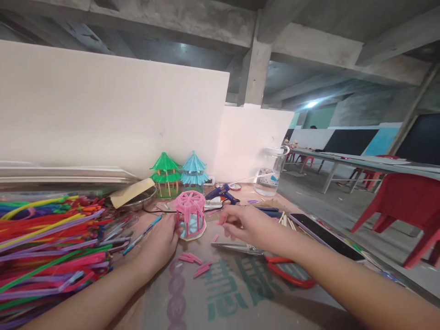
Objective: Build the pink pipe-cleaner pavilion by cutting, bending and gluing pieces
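Note:
A small pink pavilion model (190,204), with pink posts and a ring-shaped open roof frame, stands upright on a pale base. My left hand (164,240) grips the left side of that base; some of its fingers are hidden behind the model. To the right of it, my right hand (242,224) is closed in a pinch, a tiny pink pipe cleaner piece (219,223) showing at the fingertips. Several short cut pink pipe cleaner pieces (202,269) lie on the table in front. Scissors with red handles (288,273) rest below my right forearm.
Behind stand a green pavilion model (165,172) and a blue one (194,167), beside a glue gun (222,192). Colourful pipe cleaners (51,247) heap at left, near a blue pen (142,235). At right are a phone (325,236) and a water bottle (270,172).

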Demonstrator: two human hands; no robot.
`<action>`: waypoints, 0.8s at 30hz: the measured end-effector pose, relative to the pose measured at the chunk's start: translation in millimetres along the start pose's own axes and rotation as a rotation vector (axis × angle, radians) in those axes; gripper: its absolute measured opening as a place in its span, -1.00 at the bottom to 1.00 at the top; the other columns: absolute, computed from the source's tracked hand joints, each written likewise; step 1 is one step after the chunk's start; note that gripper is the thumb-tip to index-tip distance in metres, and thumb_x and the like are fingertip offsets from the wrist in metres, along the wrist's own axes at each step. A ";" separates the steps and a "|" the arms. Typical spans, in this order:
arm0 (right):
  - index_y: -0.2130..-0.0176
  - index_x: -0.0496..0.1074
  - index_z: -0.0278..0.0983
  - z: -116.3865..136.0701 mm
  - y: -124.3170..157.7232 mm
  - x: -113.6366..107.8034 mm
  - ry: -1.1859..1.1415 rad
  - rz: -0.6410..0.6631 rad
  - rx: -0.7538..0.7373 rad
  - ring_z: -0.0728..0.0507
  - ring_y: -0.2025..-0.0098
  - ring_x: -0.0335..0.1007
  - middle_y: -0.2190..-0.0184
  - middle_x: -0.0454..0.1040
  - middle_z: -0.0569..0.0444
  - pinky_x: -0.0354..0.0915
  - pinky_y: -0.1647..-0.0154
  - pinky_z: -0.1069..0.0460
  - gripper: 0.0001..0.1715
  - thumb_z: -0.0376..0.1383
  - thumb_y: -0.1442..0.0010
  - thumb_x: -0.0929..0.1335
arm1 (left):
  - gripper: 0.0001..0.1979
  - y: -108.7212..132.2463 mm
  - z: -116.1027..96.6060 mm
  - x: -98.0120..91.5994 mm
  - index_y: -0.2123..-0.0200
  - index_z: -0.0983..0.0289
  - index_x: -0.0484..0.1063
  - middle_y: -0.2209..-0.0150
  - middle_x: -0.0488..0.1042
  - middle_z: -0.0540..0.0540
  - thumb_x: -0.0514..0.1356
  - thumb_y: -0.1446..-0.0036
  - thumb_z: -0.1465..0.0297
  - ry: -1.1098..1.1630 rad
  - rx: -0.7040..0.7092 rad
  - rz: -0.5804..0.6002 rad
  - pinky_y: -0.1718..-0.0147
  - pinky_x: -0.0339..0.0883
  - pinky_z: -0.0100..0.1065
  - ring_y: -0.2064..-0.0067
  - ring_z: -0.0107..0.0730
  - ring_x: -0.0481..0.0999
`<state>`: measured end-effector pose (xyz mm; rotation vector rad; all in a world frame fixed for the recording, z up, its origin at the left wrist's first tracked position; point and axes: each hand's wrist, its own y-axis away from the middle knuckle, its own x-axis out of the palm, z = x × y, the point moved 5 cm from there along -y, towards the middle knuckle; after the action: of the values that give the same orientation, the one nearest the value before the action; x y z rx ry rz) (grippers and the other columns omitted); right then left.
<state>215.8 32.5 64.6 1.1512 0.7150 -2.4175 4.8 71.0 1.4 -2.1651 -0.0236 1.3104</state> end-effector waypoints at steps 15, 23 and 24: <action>0.44 0.25 -0.22 -13.1 -6.2 46.7 -0.648 -0.418 0.054 0.00 0.61 0.23 0.64 0.34 0.19 0.19 0.54 0.09 -0.64 -0.01 -0.16 0.30 | -0.92 0.8 -0.9 1.6 0.30 0.23 0.26 0.27 0.46 0.19 0.00 -0.14 0.46 -0.001 0.044 0.014 0.23 0.32 -0.16 0.21 -0.12 0.45; 0.48 0.22 -0.22 -7.6 -5.7 42.7 -0.441 -0.511 -0.008 0.01 0.57 0.18 0.64 0.26 0.21 0.14 0.51 0.09 -0.70 -0.11 -0.19 0.26 | -0.94 1.1 -16.3 -9.4 0.39 0.21 0.25 0.37 0.46 0.12 0.03 -0.11 0.45 -0.108 0.111 -0.080 0.33 0.34 -0.22 0.29 -0.16 0.49; 0.48 0.22 -0.22 -7.9 -6.5 40.6 -0.407 -0.523 -0.013 0.01 0.57 0.17 0.64 0.25 0.22 0.13 0.51 0.10 -0.71 -0.12 -0.18 0.26 | -0.94 1.1 -18.0 -10.6 0.39 0.20 0.25 0.37 0.46 0.12 0.03 -0.11 0.45 -0.124 0.119 -0.083 0.33 0.34 -0.22 0.30 -0.16 0.49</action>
<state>192.9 38.0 30.0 0.4637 0.9803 -2.9330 13.7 58.0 15.2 -1.9607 -0.0815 1.3618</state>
